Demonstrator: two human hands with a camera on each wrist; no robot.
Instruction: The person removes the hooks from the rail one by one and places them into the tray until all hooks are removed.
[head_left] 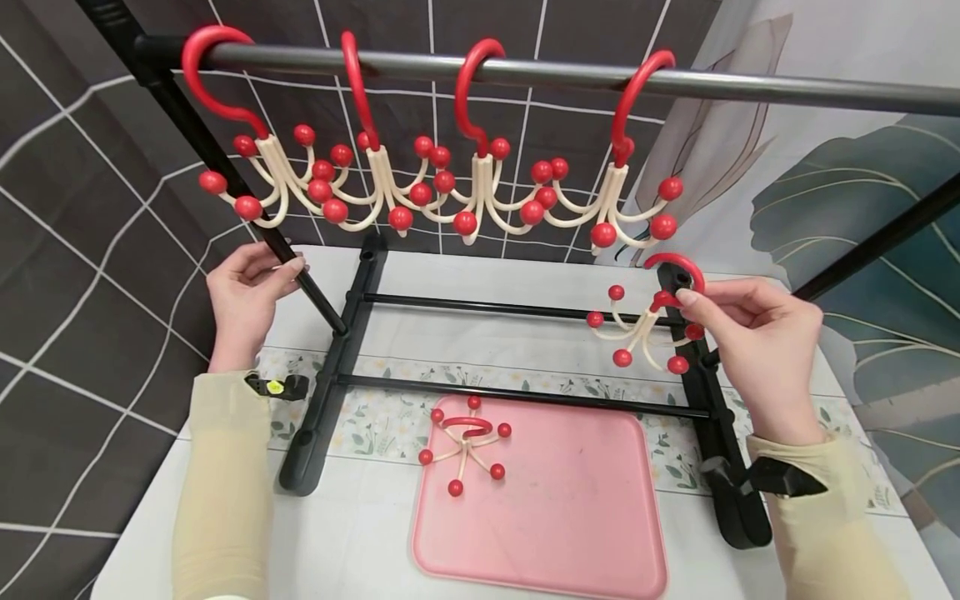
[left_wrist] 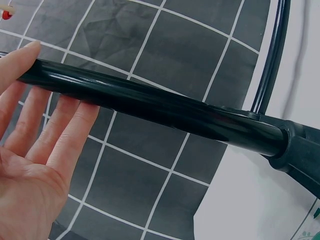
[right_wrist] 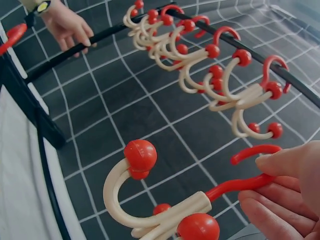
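My right hand [head_left: 765, 350] pinches the red hook of a multi-arm hanger [head_left: 643, 329] between thumb and fingers. The hanger's cream arms end in red balls and point down and left, below the rail. In the right wrist view the held hanger [right_wrist: 175, 215] looms close, its hook partly hidden by the thumb. My left hand [head_left: 251, 292] grips the black side post [left_wrist: 150, 102] of a rack, thumb on one side and fingers on the other. Several matching hangers [head_left: 480, 167] hang in a row from the rack's top rail [head_left: 555, 75].
A pink tray [head_left: 570, 508] lies on the white table in front, with another hanger [head_left: 465, 446] on its upper left corner. Two black crossbars [head_left: 525, 398] join the rack's feet [head_left: 303, 462] low over the table. Dark gridded cloth [head_left: 67, 275] covers the wall behind.
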